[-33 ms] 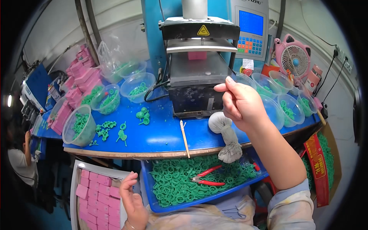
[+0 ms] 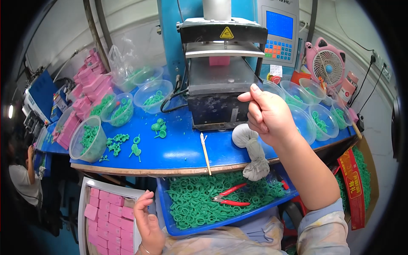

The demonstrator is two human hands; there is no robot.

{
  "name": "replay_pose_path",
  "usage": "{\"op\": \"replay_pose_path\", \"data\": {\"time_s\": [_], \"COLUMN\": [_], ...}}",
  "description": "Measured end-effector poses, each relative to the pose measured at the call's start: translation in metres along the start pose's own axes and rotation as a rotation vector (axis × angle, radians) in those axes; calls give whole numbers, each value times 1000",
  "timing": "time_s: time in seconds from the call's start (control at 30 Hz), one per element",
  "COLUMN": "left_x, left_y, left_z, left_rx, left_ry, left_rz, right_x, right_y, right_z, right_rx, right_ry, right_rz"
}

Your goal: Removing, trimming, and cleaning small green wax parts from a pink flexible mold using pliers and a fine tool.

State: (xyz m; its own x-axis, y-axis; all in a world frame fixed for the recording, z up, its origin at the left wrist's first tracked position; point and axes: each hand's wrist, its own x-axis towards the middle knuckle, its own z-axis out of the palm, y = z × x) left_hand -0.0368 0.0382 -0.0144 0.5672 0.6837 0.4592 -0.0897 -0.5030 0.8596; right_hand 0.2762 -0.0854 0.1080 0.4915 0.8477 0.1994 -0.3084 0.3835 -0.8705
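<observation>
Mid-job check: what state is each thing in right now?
Left hand: open, nothing visible held.
Right hand: raised, half closed; grip unclear.
Press: open, pink block inside.
Screen: lit blue.
Pliers: handles spread, lying on green pieces.
Tray: filled with green pieces.
Box: holding rows of pink blocks.
Fan: upright, spin unclear.
Cloth bundle: lying over table edge.

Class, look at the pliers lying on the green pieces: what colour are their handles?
The pliers' handles are red, seen best in the head view.

Your press bears a yellow warning triangle; right of the press, see the lettered control panel and lettered red packaging.
</observation>
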Motion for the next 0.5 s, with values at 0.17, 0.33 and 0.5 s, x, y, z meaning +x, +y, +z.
{"op": "replay_pose_path", "data": {"time_s": [0.17, 0.33, 0.5], "left_x": [-1, 7, 47], "left_y": [-9, -25, -76], "left_z": [-3, -51, -132], "left_rx": [28, 179, 824], "left_ry": [-24, 167, 215], "left_rz": [14, -87, -26], "right_x": [3, 5, 8], "right_y": [17, 18, -4], "right_z": [13, 18, -9], "right_rx": [-92, -177, -101], "right_ry": [305, 395, 206], "right_rz": [-17, 4, 76]}}
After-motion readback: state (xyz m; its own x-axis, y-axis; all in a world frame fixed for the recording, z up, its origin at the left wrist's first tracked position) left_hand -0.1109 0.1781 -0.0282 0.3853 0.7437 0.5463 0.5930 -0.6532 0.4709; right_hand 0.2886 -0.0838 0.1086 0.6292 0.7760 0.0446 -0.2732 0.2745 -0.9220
